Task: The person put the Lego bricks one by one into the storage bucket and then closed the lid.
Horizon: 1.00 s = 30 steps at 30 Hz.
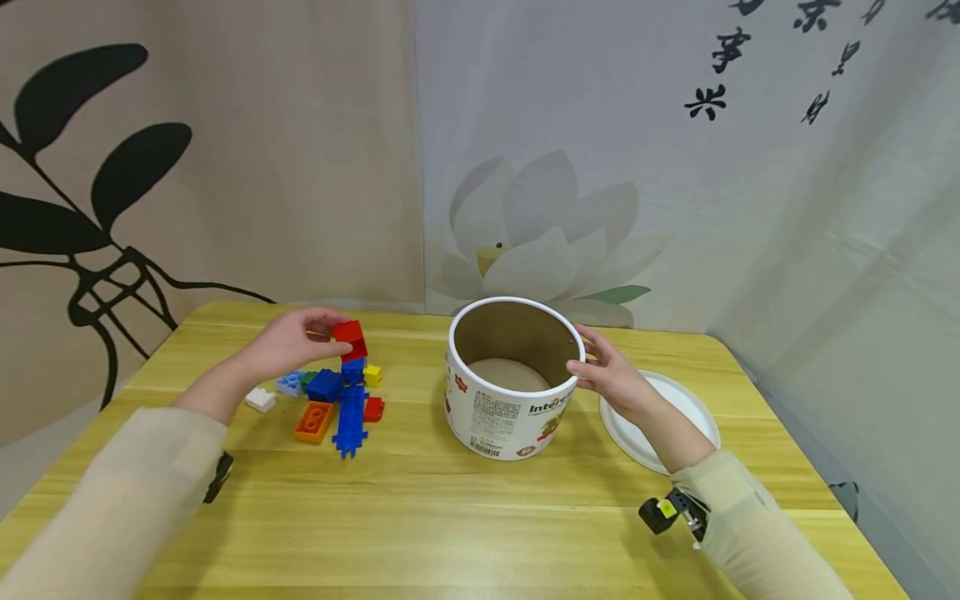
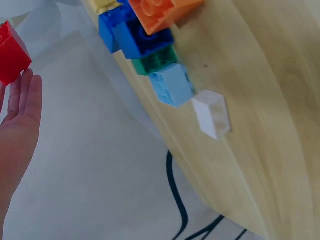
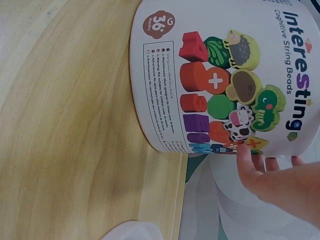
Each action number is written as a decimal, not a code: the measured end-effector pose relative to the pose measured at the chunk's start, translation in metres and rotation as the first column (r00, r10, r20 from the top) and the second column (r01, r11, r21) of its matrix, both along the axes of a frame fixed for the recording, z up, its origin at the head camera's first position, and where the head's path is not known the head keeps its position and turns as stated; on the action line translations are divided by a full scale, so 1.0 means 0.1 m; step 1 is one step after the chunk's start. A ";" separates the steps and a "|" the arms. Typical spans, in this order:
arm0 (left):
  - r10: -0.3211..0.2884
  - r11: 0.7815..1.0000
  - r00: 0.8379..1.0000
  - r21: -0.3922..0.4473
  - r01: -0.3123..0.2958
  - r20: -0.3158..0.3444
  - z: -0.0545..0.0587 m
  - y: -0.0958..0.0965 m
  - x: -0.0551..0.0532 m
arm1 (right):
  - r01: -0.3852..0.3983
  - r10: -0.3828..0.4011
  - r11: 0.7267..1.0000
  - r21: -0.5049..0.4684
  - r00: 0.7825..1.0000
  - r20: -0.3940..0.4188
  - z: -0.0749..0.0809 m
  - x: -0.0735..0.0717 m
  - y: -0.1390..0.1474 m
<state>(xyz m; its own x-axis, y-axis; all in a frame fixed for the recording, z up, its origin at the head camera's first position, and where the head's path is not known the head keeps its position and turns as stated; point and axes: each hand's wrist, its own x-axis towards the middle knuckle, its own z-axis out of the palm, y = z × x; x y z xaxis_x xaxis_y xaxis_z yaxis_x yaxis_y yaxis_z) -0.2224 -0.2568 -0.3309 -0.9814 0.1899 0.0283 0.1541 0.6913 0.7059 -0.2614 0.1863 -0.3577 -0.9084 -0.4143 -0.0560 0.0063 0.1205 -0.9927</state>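
Note:
My left hand [image 1: 300, 337] pinches a red building block [image 1: 351, 333] between thumb and fingers, raised over a group of loose blocks. The same red block [image 2: 12, 54] shows at the left edge of the left wrist view. Beneath it lie a long blue toothed piece [image 1: 350, 419], a dark blue block [image 1: 326, 386], an orange block [image 1: 314, 422], a yellow block [image 1: 372, 376] and a smaller red block [image 1: 373, 409]. My right hand [image 1: 618, 379] holds the right side of a white round bucket [image 1: 495, 421] at its rim. The bucket stands upright with its top uncovered.
A white round lid [image 1: 697, 417] lies flat on the wooden table [image 1: 420, 533], right of the bucket. A light blue block [image 2: 171, 85], a green block [image 2: 154, 61] and a white block [image 2: 211, 114] sit toward the table's left side. A printed curtain [image 1: 300, 167] hangs behind.

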 end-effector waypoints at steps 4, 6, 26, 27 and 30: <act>-0.012 1.000 1.000 0.010 0.012 -0.010 0.04 0.05 -0.05 | -0.002 0.002 1.000 -0.002 1.000 0.003 0.00 0.00 0.00; -0.020 1.000 1.000 0.017 0.020 -0.012 0.06 0.07 -0.08 | 0.000 0.000 1.000 -0.003 1.000 0.006 0.00 0.00 -0.01; -0.079 0.996 0.997 0.043 0.080 -0.026 0.39 0.55 -0.32 | 0.012 -0.012 1.000 0.010 1.000 0.000 0.01 0.01 -0.02; -0.086 0.995 0.996 0.046 0.087 -0.028 0.40 0.59 -0.33 | 0.014 -0.014 1.000 0.008 1.000 0.000 0.01 0.01 -0.02; -0.102 0.993 0.994 0.061 0.103 -0.027 0.43 0.69 -0.35 | 0.011 -0.011 1.000 0.005 1.000 0.000 0.01 0.02 -0.02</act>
